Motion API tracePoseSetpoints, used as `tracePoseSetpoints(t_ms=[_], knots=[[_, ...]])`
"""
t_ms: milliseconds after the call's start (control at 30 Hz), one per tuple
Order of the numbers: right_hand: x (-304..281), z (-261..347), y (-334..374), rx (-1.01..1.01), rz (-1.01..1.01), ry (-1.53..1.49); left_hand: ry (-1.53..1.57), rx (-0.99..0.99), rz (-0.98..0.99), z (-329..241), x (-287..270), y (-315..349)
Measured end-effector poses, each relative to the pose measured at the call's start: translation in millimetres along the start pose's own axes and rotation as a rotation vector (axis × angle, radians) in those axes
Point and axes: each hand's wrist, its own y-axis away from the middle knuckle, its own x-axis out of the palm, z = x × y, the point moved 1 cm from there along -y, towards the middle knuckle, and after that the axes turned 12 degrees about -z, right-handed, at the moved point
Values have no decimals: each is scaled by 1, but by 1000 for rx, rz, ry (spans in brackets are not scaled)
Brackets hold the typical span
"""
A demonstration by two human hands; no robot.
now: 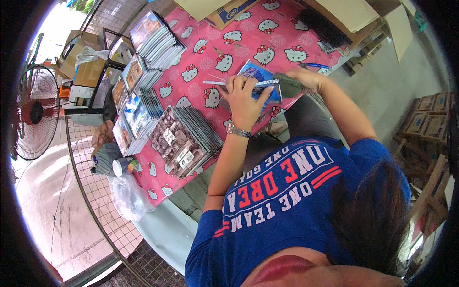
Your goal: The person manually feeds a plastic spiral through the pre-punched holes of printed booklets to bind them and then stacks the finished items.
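Note:
My left hand (244,101), with a metal watch at its wrist, is closed over a small notebook (257,71) with a blue picture cover. The notebook stands tilted over the pink table, its white edge (268,82) with a row of dark marks turned up. Beside its right end my right hand (307,79) is closed, its fingers partly hidden, on a dark spiral binding coil (313,95). The coil hangs in a curve below that hand. A thin pale wire or strip sticks out left of my left hand.
Stacks of spiral notebooks, one brown (174,141) and one blue (138,110), fill the table's left side. A dark pen-like thing (315,65) lies near the right edge of the patterned tablecloth (196,62). Cardboard (342,16) lies at the back; a fan (36,113) stands left.

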Motion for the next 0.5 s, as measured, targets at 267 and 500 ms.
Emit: tracePoseSetpoints(t_ms=[267, 500], knots=[[-3, -2, 14, 298, 32, -185, -62, -68, 118, -2, 1, 4], [-8, 64, -5, -375, 431, -415, -13, -59, 125, 5, -5, -3]])
